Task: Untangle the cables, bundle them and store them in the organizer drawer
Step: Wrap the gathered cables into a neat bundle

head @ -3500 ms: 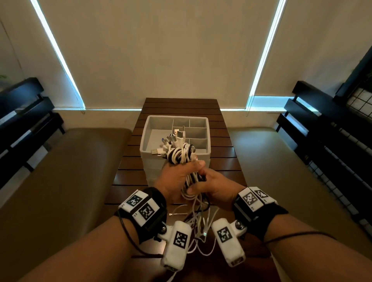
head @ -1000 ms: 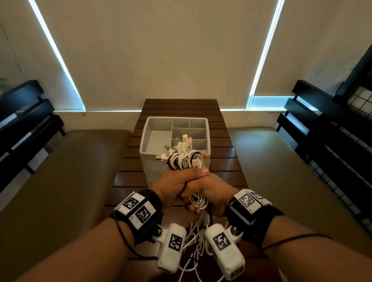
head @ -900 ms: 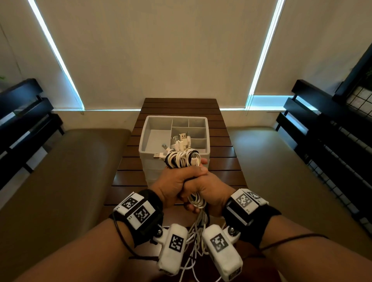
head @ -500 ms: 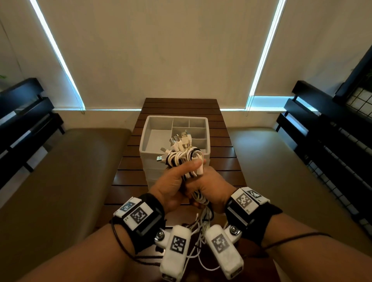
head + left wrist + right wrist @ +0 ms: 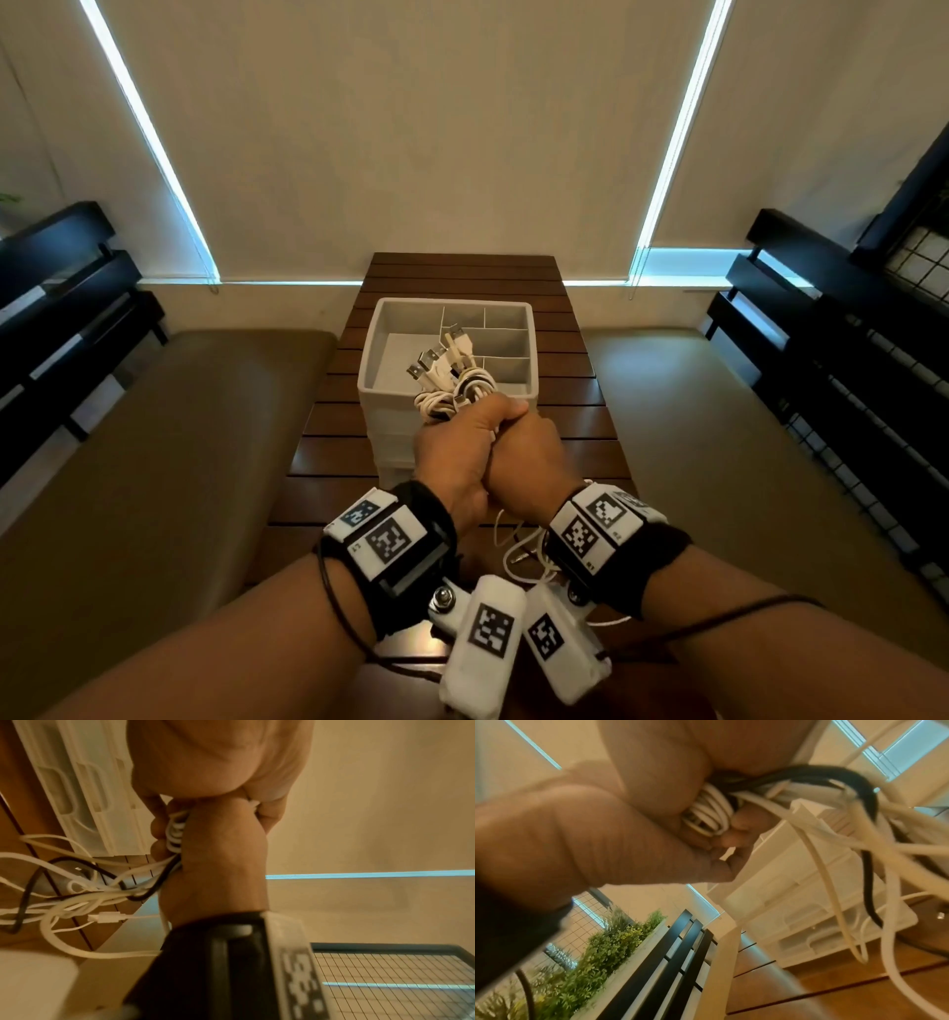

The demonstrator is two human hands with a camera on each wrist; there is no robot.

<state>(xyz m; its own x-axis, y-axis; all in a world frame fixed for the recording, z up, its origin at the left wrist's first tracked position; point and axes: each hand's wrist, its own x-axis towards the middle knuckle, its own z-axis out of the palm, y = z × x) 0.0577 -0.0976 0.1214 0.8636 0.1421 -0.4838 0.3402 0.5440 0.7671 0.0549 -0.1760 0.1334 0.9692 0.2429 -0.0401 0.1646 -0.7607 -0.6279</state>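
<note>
A bundle of white and black cables (image 5: 452,390) sticks up out of my two fists, its USB plugs fanned over the grey organizer drawer (image 5: 377,334). My left hand (image 5: 462,437) grips the bundle with the thumb across the top. My right hand (image 5: 529,452) presses against the left and grips the same cables lower down. In the left wrist view the cable coils (image 5: 176,829) show between the curled fingers, and loose tails (image 5: 77,892) hang to the table. The right wrist view shows the wound cable coils (image 5: 708,813) in the fist and loose tails (image 5: 834,862) trailing down.
The drawer tops a white drawer stack (image 5: 390,431) on a slatted wooden table (image 5: 339,431). Padded benches (image 5: 154,462) run along both sides, and black slatted racks (image 5: 847,360) line the walls. Loose cable ends (image 5: 518,550) lie on the table under my wrists.
Both hands closed tighter together and moved forward, nearer the drawer's front edge. The plug ends swung left and now tilt over the drawer's large compartment.
</note>
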